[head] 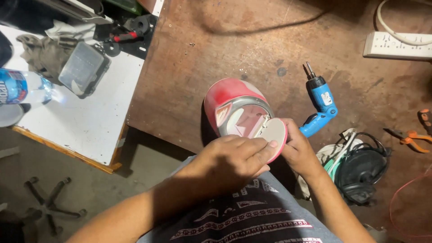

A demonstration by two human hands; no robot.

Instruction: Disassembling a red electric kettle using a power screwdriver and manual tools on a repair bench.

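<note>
A red electric kettle (227,99) lies tipped toward me on the brown workbench (216,49), its metal-rimmed mouth facing up. Its round hinged lid (275,131) hangs open at the lower right of the mouth. My left hand (231,159) rests over the kettle's near rim, fingers stretched flat onto the lid. From the right, my right hand (299,150) grips the lid's outer edge. A blue cordless screwdriver (320,103) lies just right of the kettle, bit pointing away from me.
A white power strip (396,45) sits at the back right. Orange-handled pliers (411,137) and a black coiled cord (360,171) lie at the right. On the white table (90,121) to the left are a clear plastic box (83,67), a water bottle (22,85) and a rag.
</note>
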